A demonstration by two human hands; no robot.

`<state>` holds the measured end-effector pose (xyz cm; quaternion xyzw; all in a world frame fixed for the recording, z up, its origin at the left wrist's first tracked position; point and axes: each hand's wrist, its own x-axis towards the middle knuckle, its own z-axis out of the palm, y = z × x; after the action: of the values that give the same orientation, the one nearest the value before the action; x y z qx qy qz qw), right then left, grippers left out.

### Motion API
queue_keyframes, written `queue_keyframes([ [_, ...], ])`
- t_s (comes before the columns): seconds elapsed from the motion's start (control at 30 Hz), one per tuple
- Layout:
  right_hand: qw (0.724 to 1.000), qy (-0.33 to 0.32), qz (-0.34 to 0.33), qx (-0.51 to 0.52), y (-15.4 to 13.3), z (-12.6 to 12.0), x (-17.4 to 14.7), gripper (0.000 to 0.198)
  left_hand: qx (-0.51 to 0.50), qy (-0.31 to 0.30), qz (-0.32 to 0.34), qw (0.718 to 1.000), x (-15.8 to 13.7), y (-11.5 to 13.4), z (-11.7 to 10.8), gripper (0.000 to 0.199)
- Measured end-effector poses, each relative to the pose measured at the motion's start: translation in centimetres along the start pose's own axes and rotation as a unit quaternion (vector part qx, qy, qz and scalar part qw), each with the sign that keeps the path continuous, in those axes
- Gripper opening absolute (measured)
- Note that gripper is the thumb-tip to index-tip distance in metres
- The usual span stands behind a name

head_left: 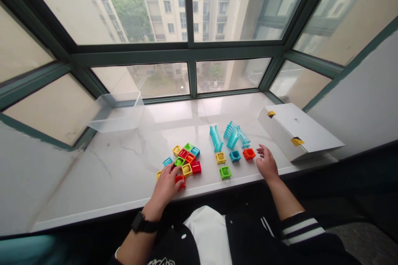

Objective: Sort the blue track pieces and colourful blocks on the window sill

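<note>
My left hand [166, 184] lies over the near left side of a cluster of colourful plastic blocks. Its fingers are spread, and the thumb overlaps an orange-red block [180, 181]. A light blue block [167, 161] is just beyond the fingertips, and a yellow block [187, 169] and a red block [196, 167] are to the right. My right hand [267, 163] hovers with loosely curled, parted fingers and nothing in them, right of an orange block [248, 154]. Left of that block are a blue block [235, 156], a yellow block [220, 157] and a green block [225, 172].
Clear turquoise track pieces, one straight [216, 138] and some curved [232, 134], lie behind the separate blocks. A translucent plastic bin [120, 124] stands at the back left. A white box [298, 128] is on the right. Windows border the marble-look sill [124, 174].
</note>
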<state>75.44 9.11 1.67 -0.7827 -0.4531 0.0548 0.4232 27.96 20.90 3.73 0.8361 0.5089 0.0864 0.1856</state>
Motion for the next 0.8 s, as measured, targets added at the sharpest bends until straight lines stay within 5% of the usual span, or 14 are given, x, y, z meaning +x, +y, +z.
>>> queue_keyframes([
  [0.2,0.994,0.048,-0.071,0.065,-7.0,0.3,-0.3,0.047,-0.027,0.016,0.004,0.999,-0.3,-0.1,0.2,0.051],
  [0.4,0.977,-0.078,-0.163,0.114,-11.8,1.9,-0.8,0.031,-0.080,0.080,0.034,0.993,-1.4,-1.3,-0.8,0.046],
  [0.8,0.922,-0.257,-0.251,0.146,-15.7,5.8,-3.3,0.030,-0.074,0.122,-0.021,0.990,-4.1,-6.2,-1.7,0.044],
])
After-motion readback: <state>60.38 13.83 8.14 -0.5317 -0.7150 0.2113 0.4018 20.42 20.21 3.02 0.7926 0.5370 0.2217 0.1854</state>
